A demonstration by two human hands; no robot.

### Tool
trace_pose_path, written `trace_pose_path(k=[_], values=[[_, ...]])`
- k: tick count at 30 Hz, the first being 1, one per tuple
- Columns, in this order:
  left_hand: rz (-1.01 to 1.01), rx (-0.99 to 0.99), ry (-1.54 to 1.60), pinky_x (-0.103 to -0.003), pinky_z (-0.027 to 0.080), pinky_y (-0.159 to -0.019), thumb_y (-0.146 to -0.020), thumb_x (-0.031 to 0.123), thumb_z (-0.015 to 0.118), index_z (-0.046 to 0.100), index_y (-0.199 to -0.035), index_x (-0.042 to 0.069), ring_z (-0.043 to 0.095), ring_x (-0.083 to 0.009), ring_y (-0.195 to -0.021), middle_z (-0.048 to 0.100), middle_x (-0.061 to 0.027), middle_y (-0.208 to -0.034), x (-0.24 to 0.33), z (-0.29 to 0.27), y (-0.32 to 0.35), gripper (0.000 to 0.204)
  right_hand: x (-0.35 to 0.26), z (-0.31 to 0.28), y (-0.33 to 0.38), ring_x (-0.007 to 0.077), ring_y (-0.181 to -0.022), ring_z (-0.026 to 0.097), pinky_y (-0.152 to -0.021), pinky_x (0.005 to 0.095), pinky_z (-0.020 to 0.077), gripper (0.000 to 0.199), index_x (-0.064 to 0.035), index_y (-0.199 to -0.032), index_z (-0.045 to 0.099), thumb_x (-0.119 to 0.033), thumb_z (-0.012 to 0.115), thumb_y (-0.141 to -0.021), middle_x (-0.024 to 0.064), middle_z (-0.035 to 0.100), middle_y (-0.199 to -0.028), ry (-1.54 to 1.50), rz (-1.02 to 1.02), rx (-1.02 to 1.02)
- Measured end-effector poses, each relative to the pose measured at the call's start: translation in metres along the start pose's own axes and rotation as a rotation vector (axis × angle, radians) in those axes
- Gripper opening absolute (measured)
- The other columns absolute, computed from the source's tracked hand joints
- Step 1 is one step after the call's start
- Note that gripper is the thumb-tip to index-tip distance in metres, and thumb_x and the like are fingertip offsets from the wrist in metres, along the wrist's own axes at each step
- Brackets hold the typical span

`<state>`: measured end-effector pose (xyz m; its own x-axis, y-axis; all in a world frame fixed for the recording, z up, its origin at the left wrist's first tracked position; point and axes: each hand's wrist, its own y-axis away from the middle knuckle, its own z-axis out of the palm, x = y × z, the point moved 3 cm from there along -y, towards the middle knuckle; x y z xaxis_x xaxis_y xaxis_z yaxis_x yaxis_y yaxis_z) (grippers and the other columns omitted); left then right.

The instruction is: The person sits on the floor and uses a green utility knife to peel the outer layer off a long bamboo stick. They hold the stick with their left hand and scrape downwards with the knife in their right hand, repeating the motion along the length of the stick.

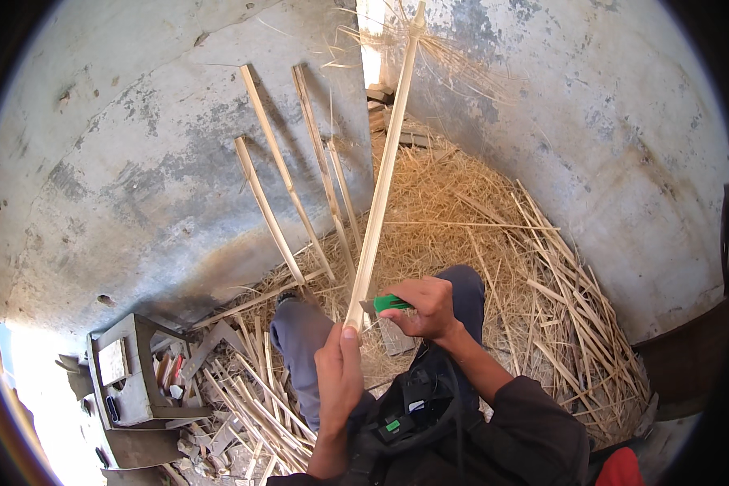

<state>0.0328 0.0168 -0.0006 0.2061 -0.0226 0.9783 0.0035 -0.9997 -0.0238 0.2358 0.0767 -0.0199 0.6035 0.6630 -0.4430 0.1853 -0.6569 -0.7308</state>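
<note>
My left hand [338,373] grips the lower end of a long pale split cane strip [382,174] that rises up toward the top of the view. My right hand [426,309] holds a green-handled knife [387,304], its blade set against the strip just above my left hand. Both hands work over my knees in dark blue trousers [301,340]. A black pouch [413,401] hangs at my chest.
Several split strips [279,190] lean against the grey concrete wall [138,162] on the left. Straw shavings and cut strips [535,300] cover the floor ahead and right. A grey metal stand [134,373] sits at lower left beside more strips [255,409].
</note>
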Motion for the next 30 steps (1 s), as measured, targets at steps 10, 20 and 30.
trace_pose_path(k=[10,20,30], values=[[-0.002,-0.011,-0.129,-0.048,0.04,-0.06,-0.117,0.027,0.046,0.059,-0.097,-0.004,0.051,-0.0325,-0.058,0.052,-0.0218,-0.067,-0.001,-0.002,0.005,0.04,0.007,-0.004,-0.005,0.0233,-0.062,0.071,-0.056,0.0352,0.0503,0.038,-0.0135,-0.097,0.081,-0.052,0.084,-0.093,0.0013,0.073,-0.075,0.051,-0.009,0.012],[-0.083,-0.005,0.02,-0.029,0.03,-0.056,-0.121,0.033,0.044,0.056,-0.088,0.006,0.036,-0.0063,-0.063,0.042,0.0045,-0.07,-0.018,-0.005,0.017,0.044,0.018,-0.007,-0.021,0.0265,-0.064,0.074,-0.058,0.0369,0.0547,0.039,-0.0104,-0.093,0.081,-0.049,0.083,-0.094,0.0068,0.078,-0.081,0.034,0.059,0.051],[-0.206,-0.061,0.03,-0.032,0.035,-0.058,-0.119,0.033,0.046,0.058,-0.088,0.001,0.042,-0.0086,-0.064,0.048,0.0005,-0.068,-0.033,-0.015,0.039,0.046,0.06,-0.017,-0.054,0.0228,-0.059,0.068,-0.056,0.0381,0.0498,0.043,-0.0082,-0.101,0.083,-0.05,0.074,-0.103,0.0092,0.073,-0.074,0.125,0.202,0.132]])
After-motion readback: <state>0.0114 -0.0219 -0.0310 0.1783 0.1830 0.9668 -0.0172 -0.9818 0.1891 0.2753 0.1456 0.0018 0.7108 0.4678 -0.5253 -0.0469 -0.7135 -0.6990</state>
